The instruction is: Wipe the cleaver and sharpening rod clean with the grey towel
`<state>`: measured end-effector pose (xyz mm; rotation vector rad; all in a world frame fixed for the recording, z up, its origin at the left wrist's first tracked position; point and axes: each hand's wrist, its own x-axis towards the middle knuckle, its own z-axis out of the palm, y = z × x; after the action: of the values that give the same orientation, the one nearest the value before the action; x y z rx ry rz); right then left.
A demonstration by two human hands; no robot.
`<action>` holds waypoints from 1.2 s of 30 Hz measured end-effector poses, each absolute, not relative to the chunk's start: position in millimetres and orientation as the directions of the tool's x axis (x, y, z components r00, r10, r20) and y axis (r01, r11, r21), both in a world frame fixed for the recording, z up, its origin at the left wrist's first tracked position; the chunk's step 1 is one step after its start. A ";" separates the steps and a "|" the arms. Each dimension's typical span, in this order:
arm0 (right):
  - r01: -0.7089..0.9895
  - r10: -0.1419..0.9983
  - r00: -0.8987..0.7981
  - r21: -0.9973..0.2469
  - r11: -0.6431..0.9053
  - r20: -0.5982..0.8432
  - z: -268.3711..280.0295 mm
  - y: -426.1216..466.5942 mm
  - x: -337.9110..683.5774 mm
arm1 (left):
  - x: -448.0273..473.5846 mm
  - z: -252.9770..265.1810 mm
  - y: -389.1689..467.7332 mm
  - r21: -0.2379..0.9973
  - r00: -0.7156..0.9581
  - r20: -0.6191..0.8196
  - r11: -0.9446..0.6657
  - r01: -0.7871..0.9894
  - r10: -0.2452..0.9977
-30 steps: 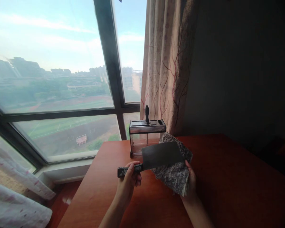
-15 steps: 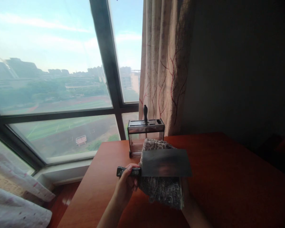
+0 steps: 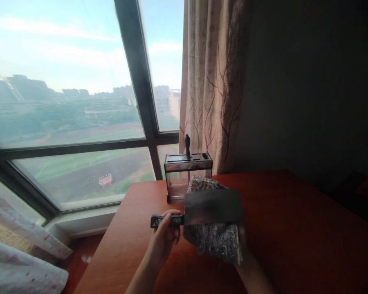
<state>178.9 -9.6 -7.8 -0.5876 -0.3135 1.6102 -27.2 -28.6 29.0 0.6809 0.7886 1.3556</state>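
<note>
My left hand (image 3: 165, 230) is closed around the dark handle of a cleaver (image 3: 213, 207), its thumb along the top. The broad blade points right, above the table. A shaggy grey cloth (image 3: 213, 243) lies behind the blade and shows above and below it. My right hand (image 3: 243, 241) holds the cloth from the right side; its fingers are hidden behind the blade and the cloth. Farther back, a knife block (image 3: 188, 167) with clear sides stands on the table, one dark-handled tool (image 3: 187, 146) upright in its top.
The reddish-brown wooden table (image 3: 122, 245) has its left edge beside a white window sill (image 3: 88, 224). A beige curtain (image 3: 213, 81) hangs behind the knife block. Large windows fill the left, and a pale curtain (image 3: 21, 265) hangs at lower left. The right side is dark.
The cloth and my right hand have shifted a little to the right along the blade. The cleaver has tilted slightly upward at its far end, while my left hand has stayed nearly in place.
</note>
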 end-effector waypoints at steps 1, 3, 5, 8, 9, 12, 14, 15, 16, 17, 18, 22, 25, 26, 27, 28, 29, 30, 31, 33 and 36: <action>-0.848 0.977 -0.068 -0.504 -0.163 -0.202 -4.0 -9.7 179.6 | -28.0 29.5 -27.5 0.808 0.019 -0.093 0.086 -0.583 0.996; -0.861 0.966 -0.119 -0.460 -0.215 -0.229 4.1 -9.1 182.2 | -29.8 29.6 -25.3 0.802 -0.027 -0.077 0.046 -0.595 0.997; -0.877 0.962 -0.114 -0.429 -0.215 -0.249 11.3 -8.9 185.7 | -31.9 28.3 -23.0 0.793 -0.067 -0.051 0.000 -0.609 0.996; -0.902 0.963 -0.083 -0.392 -0.183 -0.258 17.5 -10.2 189.2 | -34.6 25.2 -20.4 0.779 -0.100 -0.023 -0.044 -0.625 0.995; -0.903 0.963 -0.087 -0.388 -0.183 -0.254 18.5 -11.0 189.3 | -35.0 24.5 -20.0 0.776 -0.105 -0.018 -0.052 -0.629 0.994; -0.897 0.962 -0.135 -0.383 -0.220 -0.237 19.4 -13.3 186.0 | -34.4 25.0 -19.9 0.760 -0.136 -0.022 -0.072 -0.646 0.990; -0.900 0.964 -0.146 -0.375 -0.223 -0.224 19.3 -14.2 181.9 | -32.2 27.0 -20.6 0.749 -0.168 -0.035 -0.086 -0.657 0.985; -0.903 0.966 -0.142 -0.373 -0.216 -0.216 19.2 -14.5 179.8 | -30.7 28.0 -21.1 0.748 -0.179 -0.042 -0.088 -0.658 0.983; -0.905 0.969 -0.136 -0.372 -0.206 -0.207 19.0 -14.6 177.9 | -28.8 28.8 -21.6 0.749 -0.183 -0.047 -0.087 -0.657 0.982; -0.906 0.971 -0.133 -0.374 -0.200 -0.197 18.6 -14.7 176.4 | -26.8 29.2 -22.1 0.751 -0.181 -0.047 -0.085 -0.655 0.982; -0.906 0.973 -0.133 -0.376 -0.196 -0.187 18.0 -14.9 175.5 | -24.8 29.1 -22.5 0.753 -0.173 -0.043 -0.082 -0.653 0.984; -0.914 0.984 -0.113 -0.373 -0.158 -0.139 12.9 -16.2 179.1 | -18.5 25.9 -23.6 0.746 -0.133 -0.014 -0.078 -0.662 0.991; -0.922 0.991 -0.088 -0.369 -0.119 -0.101 7.6 -18.8 187.6 | -18.3 24.8 -23.3 0.731 -0.127 -0.001 -0.086 -0.676 0.992; -0.920 0.992 -0.090 -0.374 -0.117 -0.088 6.5 -19.8 190.6 | -18.9 25.0 -23.2 0.728 -0.130 -0.001 -0.088 -0.680 0.992; -0.918 0.993 -0.096 -0.379 -0.116 -0.073 6.0 -20.9 193.1 | -19.6 25.3 -23.0 0.726 -0.133 -0.004 -0.089 -0.682 0.991; -0.917 0.993 -0.102 -0.383 -0.115 -0.054 6.3 -21.8 195.1 | -20.4 25.7 -22.9 0.726 -0.137 -0.007 -0.089 -0.682 0.991; -0.917 0.994 -0.104 -0.383 -0.109 -0.034 7.3 -22.4 196.3 | -21.2 25.9 -22.7 0.727 -0.138 -0.011 -0.087 -0.681 0.990; -0.918 0.994 -0.106 -0.383 -0.104 -0.016 9.1 -22.9 196.6 | -21.8 25.9 -22.5 0.729 -0.139 -0.014 -0.085 -0.679 0.990; -0.917 0.994 -0.107 -0.387 -0.099 -0.002 11.4 -22.9 195.9 | -22.3 25.6 -22.2 0.729 -0.139 -0.017 -0.083 -0.679 0.990; -0.906 0.995 -0.096 -0.416 -0.080 0.017 16.2 -22.0 192.1 | -23.3 24.0 -21.3 0.726 -0.133 -0.020 -0.077 -0.683 0.991; -0.887 0.999 -0.050 -0.460 -0.035 0.020 19.8 -18.5 183.8 | -24.8 19.8 -19.5 0.725 -0.122 -0.017 -0.072 -0.685 0.992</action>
<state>183.8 -18.5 19.8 -0.3513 -0.4016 1.5823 -24.8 -19.5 19.8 0.5899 0.6936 1.5829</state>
